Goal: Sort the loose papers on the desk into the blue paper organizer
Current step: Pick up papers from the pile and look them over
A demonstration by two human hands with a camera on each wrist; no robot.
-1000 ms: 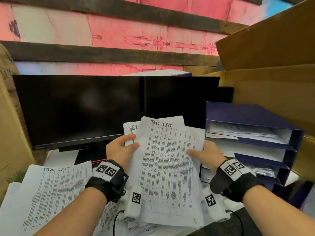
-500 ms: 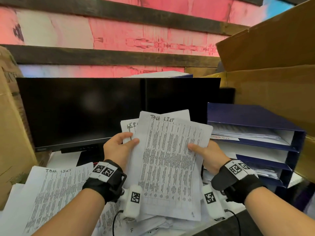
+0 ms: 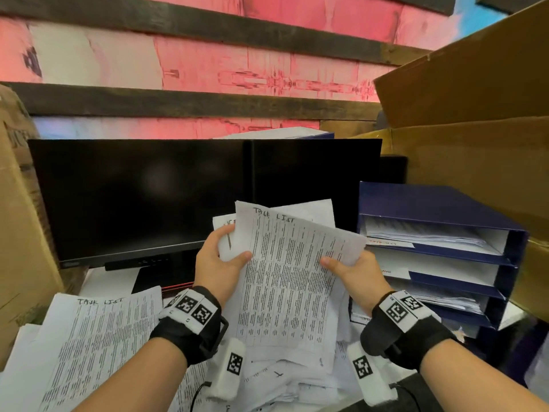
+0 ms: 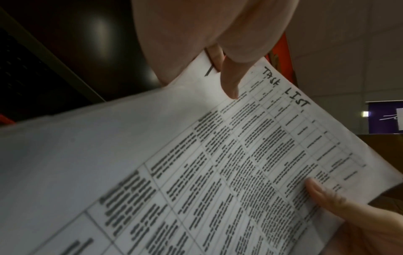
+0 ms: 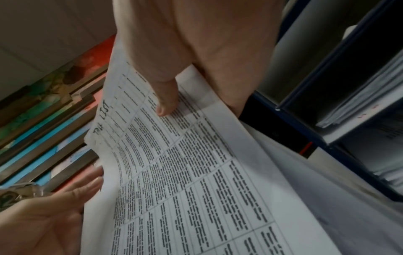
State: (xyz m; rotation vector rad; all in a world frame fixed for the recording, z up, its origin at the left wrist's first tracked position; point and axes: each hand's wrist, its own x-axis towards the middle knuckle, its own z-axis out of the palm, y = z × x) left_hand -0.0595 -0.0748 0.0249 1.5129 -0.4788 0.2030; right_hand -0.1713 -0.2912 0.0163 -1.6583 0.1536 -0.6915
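I hold a small stack of printed sheets, the top one headed "TASK LIST" (image 3: 285, 281), raised in front of the monitor. My left hand (image 3: 221, 263) grips the stack's left edge, thumb on the front. My right hand (image 3: 347, 269) pinches the top sheet's right edge, thumb on the print; the thumb of the right hand (image 5: 165, 103) shows clearly in the right wrist view. The top sheet (image 4: 250, 155) tilts to the right, away from the sheets behind. The blue paper organizer (image 3: 439, 209) stands at the right, its tiers holding papers.
More loose papers (image 3: 98, 340) cover the desk at lower left and under my wrists. A dark monitor (image 3: 142, 197) stands behind. Cardboard boxes (image 3: 475, 114) rise at the right, above the organizer, and another box (image 3: 20, 233) at the left edge.
Both hands have raised the stack higher. The top sheet has turned clockwise and shifted right, fanning away from the sheets behind it.
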